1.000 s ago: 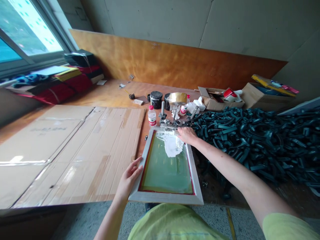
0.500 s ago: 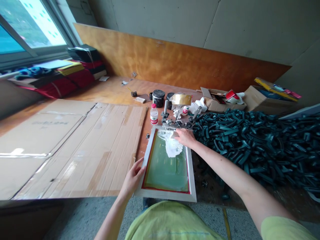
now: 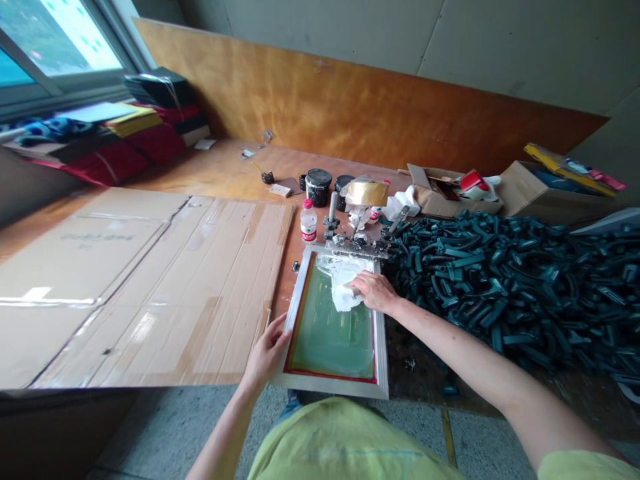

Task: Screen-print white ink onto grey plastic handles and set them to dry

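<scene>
A metal-framed screen (image 3: 330, 340) with a green mesh and red inner edge lies at the table's front. White paste (image 3: 345, 293) is spread over the mesh's upper part. My right hand (image 3: 376, 292) is closed on a small pale scraper (image 3: 351, 285) at the paste; the hand covers part of it. My left hand (image 3: 271, 347) grips the left side of the frame, thumb and fingers around its edge. A metal clamp (image 3: 357, 247) stands at the frame's far end.
Flattened cardboard (image 3: 165, 287) lies left. A red-capped bottle (image 3: 309, 223), black tubs (image 3: 318, 187) and a tape roll (image 3: 367, 193) stand behind the frame. A heap of dark plastic parts (image 3: 515, 287) fills the right, with open boxes (image 3: 535, 190) behind.
My right hand has moved toward me over the mesh from the frame's far end, with the scraper. My left hand stays on the frame. The camera view has shifted slightly.
</scene>
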Action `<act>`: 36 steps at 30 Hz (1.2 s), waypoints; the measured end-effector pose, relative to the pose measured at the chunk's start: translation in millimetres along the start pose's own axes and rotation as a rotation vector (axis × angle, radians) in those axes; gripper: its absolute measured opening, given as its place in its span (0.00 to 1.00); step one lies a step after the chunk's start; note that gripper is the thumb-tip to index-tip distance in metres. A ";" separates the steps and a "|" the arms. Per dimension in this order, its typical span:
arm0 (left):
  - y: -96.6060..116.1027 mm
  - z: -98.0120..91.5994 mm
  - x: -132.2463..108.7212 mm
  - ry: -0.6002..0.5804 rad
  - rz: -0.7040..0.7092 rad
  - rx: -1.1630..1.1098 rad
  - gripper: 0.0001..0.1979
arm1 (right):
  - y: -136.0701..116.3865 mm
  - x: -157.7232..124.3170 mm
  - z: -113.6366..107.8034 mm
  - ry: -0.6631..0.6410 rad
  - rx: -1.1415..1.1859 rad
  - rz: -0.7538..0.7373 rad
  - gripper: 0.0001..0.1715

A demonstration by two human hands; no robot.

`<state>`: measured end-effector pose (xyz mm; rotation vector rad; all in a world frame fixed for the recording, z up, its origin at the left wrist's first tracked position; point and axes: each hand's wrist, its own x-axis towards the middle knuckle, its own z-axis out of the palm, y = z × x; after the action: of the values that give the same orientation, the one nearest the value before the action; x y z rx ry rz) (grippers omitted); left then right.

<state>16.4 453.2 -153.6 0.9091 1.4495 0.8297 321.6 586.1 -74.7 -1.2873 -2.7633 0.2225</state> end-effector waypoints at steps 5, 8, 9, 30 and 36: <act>0.2 -0.6 -1.4 0.018 0.001 -0.002 0.41 | -2.4 -22.3 -0.1 -0.033 0.045 -0.096 0.17; 2.5 0.0 -2.5 0.030 0.006 -0.023 0.40 | -2.8 -30.5 -6.7 -0.070 0.054 -0.111 0.18; 3.4 0.5 -2.8 0.032 0.004 -0.031 0.41 | -2.5 -30.6 -10.6 -0.087 0.055 -0.116 0.18; 53.7 6.2 -28.4 0.049 -0.033 -0.189 0.46 | 3.0 1.7 -37.4 0.073 0.125 0.120 0.22; 99.4 -6.0 -43.4 -0.003 -0.075 -0.286 0.35 | 30.3 49.8 -76.7 0.071 -0.042 0.413 0.39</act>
<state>18.4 458.7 -45.1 0.6359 1.3132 0.9507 323.1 650.8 -3.5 -1.8286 -2.4277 0.1404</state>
